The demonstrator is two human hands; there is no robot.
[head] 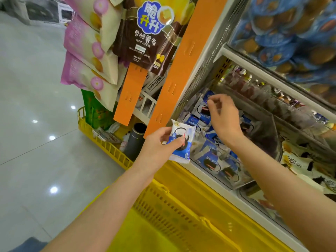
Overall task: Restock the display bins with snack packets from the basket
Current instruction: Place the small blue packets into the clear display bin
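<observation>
My left hand (160,142) grips a white and blue snack packet (181,142) just in front of the clear display bin (236,182). That bin holds several packets of the same kind (211,160). My right hand (223,117) hovers inside the bin above the pile, fingers loosely curled with the tips close together; whether it pinches anything I cannot tell. The yellow basket (174,206) lies below my forearms, its inside mostly hidden.
An orange hanging strip (183,57) with bags of potato sticks (145,35) hangs left of the bin. A second yellow basket (101,140) stands on the floor at the left. More clear bins (309,160) with other snacks line the shelf on the right.
</observation>
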